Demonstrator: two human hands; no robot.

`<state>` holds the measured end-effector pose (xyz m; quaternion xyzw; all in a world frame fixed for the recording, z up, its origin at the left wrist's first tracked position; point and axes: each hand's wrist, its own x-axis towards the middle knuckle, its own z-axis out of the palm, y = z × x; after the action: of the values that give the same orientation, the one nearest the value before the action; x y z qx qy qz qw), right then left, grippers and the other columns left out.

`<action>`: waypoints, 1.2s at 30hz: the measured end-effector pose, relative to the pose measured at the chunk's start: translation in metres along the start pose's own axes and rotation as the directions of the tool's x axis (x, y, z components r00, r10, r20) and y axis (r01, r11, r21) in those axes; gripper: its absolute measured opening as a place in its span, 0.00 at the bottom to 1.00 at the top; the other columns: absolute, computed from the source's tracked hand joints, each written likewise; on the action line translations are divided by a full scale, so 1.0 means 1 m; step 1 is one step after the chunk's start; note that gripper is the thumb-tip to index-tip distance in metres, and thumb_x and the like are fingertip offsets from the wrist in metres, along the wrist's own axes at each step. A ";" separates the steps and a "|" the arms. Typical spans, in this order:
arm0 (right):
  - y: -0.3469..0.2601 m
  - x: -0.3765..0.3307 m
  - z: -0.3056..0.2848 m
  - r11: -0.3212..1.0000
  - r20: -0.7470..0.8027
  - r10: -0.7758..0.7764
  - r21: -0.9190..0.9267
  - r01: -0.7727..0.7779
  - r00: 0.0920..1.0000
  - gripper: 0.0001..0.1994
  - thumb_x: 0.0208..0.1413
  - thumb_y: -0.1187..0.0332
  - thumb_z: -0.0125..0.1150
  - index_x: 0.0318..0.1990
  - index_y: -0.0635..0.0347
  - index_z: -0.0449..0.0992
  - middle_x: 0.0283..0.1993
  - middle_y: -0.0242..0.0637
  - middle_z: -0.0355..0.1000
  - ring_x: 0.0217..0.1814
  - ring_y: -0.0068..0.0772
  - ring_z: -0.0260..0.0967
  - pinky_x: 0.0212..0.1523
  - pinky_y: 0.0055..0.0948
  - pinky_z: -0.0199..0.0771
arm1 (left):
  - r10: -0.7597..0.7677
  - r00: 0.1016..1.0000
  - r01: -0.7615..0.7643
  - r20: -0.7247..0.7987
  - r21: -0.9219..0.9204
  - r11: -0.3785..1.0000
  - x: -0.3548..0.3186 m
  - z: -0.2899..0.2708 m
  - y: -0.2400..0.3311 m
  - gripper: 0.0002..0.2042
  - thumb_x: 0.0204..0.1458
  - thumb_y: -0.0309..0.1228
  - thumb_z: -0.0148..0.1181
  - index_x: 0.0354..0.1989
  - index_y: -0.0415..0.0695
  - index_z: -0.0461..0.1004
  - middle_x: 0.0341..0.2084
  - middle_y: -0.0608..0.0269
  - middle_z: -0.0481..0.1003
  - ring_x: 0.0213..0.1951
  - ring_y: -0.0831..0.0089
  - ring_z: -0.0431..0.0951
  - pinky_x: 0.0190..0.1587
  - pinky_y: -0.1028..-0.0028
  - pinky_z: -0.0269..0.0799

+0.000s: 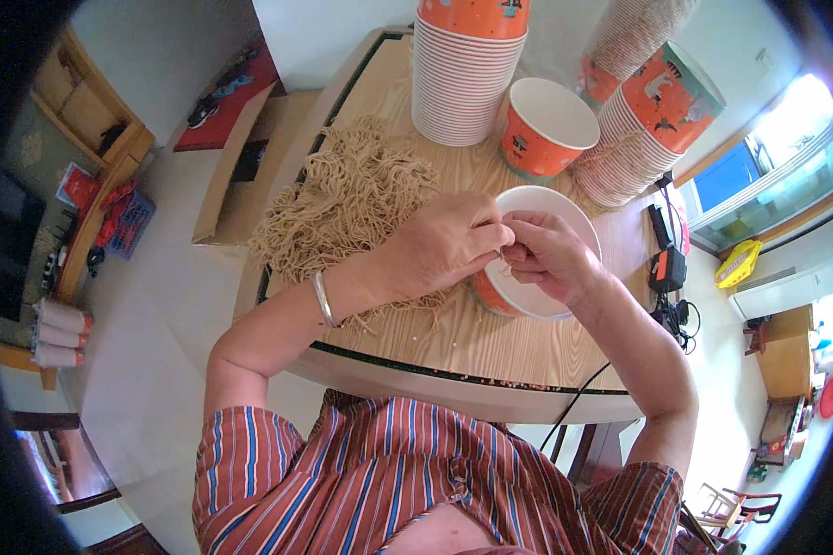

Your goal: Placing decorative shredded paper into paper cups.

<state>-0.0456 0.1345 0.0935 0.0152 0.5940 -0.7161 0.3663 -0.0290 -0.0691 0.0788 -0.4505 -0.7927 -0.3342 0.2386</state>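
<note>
My left hand and my right hand meet fingertip to fingertip above a white-lined paper bowl. Both are closed in a pinch. A short, thin tan strand shows just below the joined fingers; most of what they grip is hidden. The bowl stands upright near the table's front, its orange outside partly covered by my left hand. Beside and beyond my left wrist lies a large loose heap of tan, noodle-like strands. Some strands trail under my left forearm.
Behind the bowl stand another orange paper bowl, a tall bowl stack and a second stack with strands beside it. A black power adapter and cables lie at the right edge. A cardboard box stands left of the table.
</note>
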 end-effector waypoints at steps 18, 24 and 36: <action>0.004 -0.004 0.007 0.990 -0.054 -0.086 -0.117 0.079 0.995 0.05 0.61 0.67 0.58 0.35 0.56 0.73 0.20 0.18 0.56 0.17 0.09 0.47 0.16 0.15 0.45 | -0.380 0.918 0.313 -0.117 -0.374 0.873 -0.020 0.016 -0.005 0.06 0.48 0.19 0.64 0.33 0.39 0.75 0.32 0.62 0.72 0.35 0.70 0.77 0.37 0.75 0.74; 0.006 0.000 0.014 0.952 -0.230 -0.145 -0.299 0.072 0.962 0.05 0.59 0.67 0.62 0.36 0.57 0.75 0.22 0.20 0.61 0.18 0.09 0.50 0.17 0.16 0.48 | -0.456 0.866 0.370 -0.207 -0.350 0.861 -0.017 0.018 -0.002 0.05 0.49 0.19 0.63 0.33 0.39 0.75 0.32 0.63 0.73 0.34 0.73 0.77 0.36 0.76 0.74; 0.019 0.011 0.001 0.723 -0.121 -0.491 -0.609 0.326 0.863 0.04 0.56 0.71 0.61 0.35 0.62 0.75 0.24 0.24 0.69 0.26 0.12 0.61 0.24 0.20 0.62 | -0.410 0.907 0.375 -0.100 -0.251 0.892 -0.008 0.008 -0.009 0.04 0.48 0.19 0.63 0.32 0.39 0.76 0.30 0.60 0.72 0.32 0.70 0.78 0.35 0.74 0.74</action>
<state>-0.0427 0.1279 0.0730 -0.1284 0.8128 -0.5595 0.0995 -0.0335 -0.0710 0.0652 -0.2786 -0.8039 -0.4965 0.1720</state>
